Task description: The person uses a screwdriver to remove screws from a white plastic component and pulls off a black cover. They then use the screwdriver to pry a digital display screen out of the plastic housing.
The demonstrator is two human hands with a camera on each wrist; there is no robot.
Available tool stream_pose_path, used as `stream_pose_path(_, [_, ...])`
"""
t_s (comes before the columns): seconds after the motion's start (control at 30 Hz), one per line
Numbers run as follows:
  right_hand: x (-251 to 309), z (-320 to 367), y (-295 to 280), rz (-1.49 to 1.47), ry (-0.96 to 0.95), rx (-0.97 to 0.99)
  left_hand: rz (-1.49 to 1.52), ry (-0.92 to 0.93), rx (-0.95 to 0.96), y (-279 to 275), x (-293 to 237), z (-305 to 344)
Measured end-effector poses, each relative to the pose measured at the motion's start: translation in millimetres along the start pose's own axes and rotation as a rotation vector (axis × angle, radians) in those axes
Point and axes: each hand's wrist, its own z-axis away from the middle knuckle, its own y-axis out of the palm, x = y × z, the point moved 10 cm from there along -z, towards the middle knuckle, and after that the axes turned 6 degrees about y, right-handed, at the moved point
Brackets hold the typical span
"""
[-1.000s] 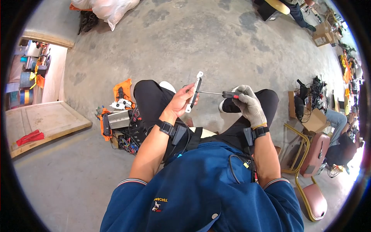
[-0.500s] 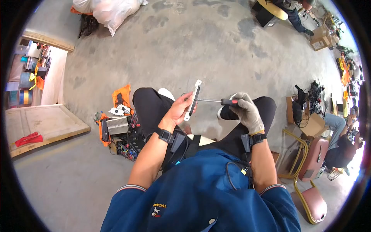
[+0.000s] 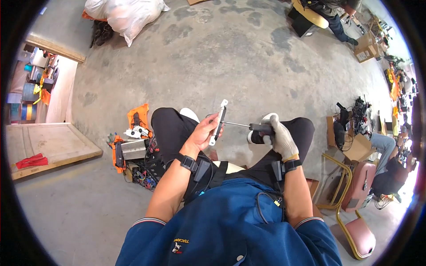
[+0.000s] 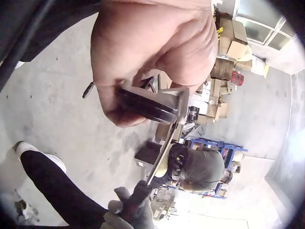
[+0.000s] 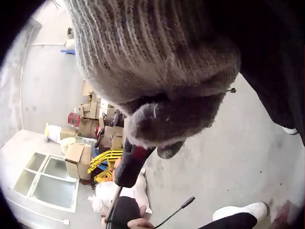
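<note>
Bare and raised over the lap, my left hand grips a narrow white-and-black bar-shaped part with holed tabs at its ends. A screwdriver with a black and red handle is in my right hand, which wears a grey knitted glove. The screwdriver's shaft points left, its tip right at the bar. In the left wrist view the shaft meets the light-coloured end of the bar. Gloved fingers curl round the handle in the right wrist view. A short dark cable sticks out near the left hand.
Beside the left knee lies a pile of electronics with wires and orange pieces. A wooden panel carrying a red cloth is further left. A pink chair and open cardboard boxes stand right; another person is behind.
Both hands have sunk a little towards the lap, bar and screwdriver with them. The gloved fingers have shifted and turned on the handle, and the shaft now slants slightly.
</note>
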Motion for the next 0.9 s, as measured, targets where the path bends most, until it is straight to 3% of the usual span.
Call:
stream_pose_path(0.07, [-7,5,3,0.293,0.119,0.060,0.005,-0.004,-0.014,-4,2,-1])
stream_pose_path(0.13, [-11,-6,-4,0.179,0.091,0.067,0.011,0.016,0.012,-2,1,-1])
stream_pose_path(0.2, [7,-5,1,0.014,-0.126,0.159,0.000,0.013,0.006,-2,-1,-1])
stream_pose_path(0.33, [13,0,7,-0.063,-0.130,0.183,-0.029,0.024,0.014,-1,-2,-3])
stream_pose_path(0.37, [8,-2,4,-0.081,-0.086,0.114,-0.058,0.019,0.002,-3,0,-3])
stream_pose_path(0.47, [-15,0,-5,0.405,0.190,0.070,-0.027,0.021,-0.031,4,-6,0])
stream_pose_path(0.5, [-17,2,-1,0.398,0.198,0.070,0.003,0.030,-0.030,4,-7,-1])
stream_pose_path(0.57, [0,4,6,0.224,0.007,0.005,-0.006,0.022,-0.028,1,-6,-1])
stream_pose_path(0.6, [3,0,12,0.100,-0.027,0.093,-0.015,0.019,-0.018,0,-6,-1])
stream_pose_path(0.67, [10,2,6,0.082,-0.123,0.085,-0.018,0.009,-0.034,-3,-5,-2])
stream_pose_path(0.8, [14,6,13,0.021,-0.123,0.101,0.013,0.004,-0.007,0,-5,-2])
stream_pose_path(0.9, [-10,0,-3,0.396,0.137,0.016,0.019,0.004,-0.027,0,-5,0])
